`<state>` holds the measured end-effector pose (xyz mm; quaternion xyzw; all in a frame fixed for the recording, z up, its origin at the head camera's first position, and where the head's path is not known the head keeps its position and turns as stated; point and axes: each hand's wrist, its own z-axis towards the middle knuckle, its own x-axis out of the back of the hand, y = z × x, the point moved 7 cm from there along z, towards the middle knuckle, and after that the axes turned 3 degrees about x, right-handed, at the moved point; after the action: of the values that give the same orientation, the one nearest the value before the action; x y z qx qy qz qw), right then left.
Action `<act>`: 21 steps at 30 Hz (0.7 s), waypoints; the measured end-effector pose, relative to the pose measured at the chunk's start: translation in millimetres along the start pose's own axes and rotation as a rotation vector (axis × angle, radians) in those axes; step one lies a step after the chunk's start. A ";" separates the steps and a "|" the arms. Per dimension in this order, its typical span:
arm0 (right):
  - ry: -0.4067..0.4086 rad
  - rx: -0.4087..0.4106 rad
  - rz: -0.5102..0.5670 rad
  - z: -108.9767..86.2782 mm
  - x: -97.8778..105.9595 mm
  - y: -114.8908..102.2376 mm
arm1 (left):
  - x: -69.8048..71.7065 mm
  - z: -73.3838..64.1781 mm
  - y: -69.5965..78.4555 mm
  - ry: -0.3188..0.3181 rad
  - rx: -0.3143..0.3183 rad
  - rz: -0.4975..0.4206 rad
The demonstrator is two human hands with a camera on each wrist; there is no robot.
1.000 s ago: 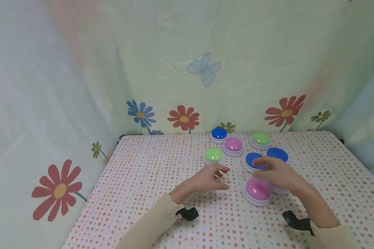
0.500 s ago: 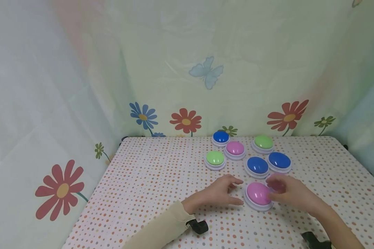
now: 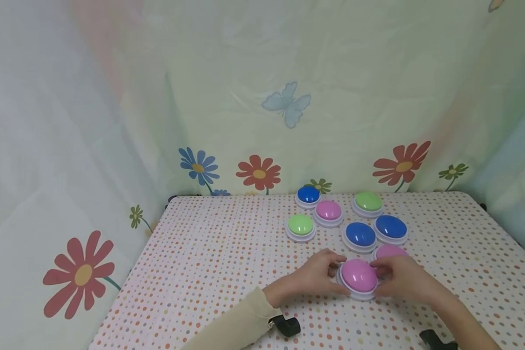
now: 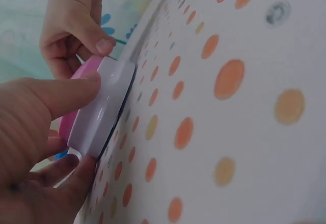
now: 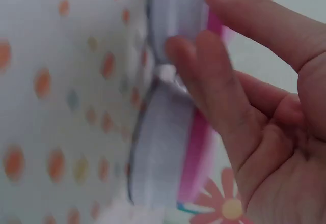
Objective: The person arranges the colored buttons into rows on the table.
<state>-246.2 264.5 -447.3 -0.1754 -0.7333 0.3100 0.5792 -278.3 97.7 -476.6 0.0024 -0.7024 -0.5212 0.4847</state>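
Note:
A domed pink push button (image 3: 358, 275) with a white base is between both hands, near the front of the dotted table. My left hand (image 3: 315, 276) grips its left side; in the left wrist view the thumb lies on the white base (image 4: 104, 99) and fingers curl at its lower edge. From the other side my right hand (image 3: 404, 278) holds the rim; in the right wrist view its fingertips touch the base (image 5: 178, 15). Behind the right hand sits a second pink button (image 3: 391, 251), partly hidden. Whether the held button is off the table, I cannot tell.
Two blue buttons (image 3: 360, 235) stand just behind. Farther back are a green button (image 3: 300, 225), a pink one (image 3: 328, 211), a blue one (image 3: 308, 195) and another green one (image 3: 368, 201). A flowered curtain (image 3: 227, 107) hangs behind the table (image 3: 210, 253).
My right hand has come down and towards me from above the blue buttons to the front pink button. My left hand has moved right and forward to it. Both now hold it, shifted slightly left.

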 end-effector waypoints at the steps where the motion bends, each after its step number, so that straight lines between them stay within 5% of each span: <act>1: 0.001 0.002 0.008 0.8 -2.4 -1.0 | -0.4 0.2 -0.4 0.004 -0.002 0.002; 11: 0.014 0.061 -0.069 3.8 -13.7 -7.0 | -1.0 -0.2 -1.4 0.021 -0.049 -0.011; 21: 0.023 0.040 0.008 4.2 -14.2 -8.0 | 8.9 -1.5 -7.2 0.000 -0.042 -0.132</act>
<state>-245.6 248.8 -453.2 -0.1702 -0.7197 0.3248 0.5895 -285.6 88.8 -475.8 0.0385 -0.6894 -0.5667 0.4494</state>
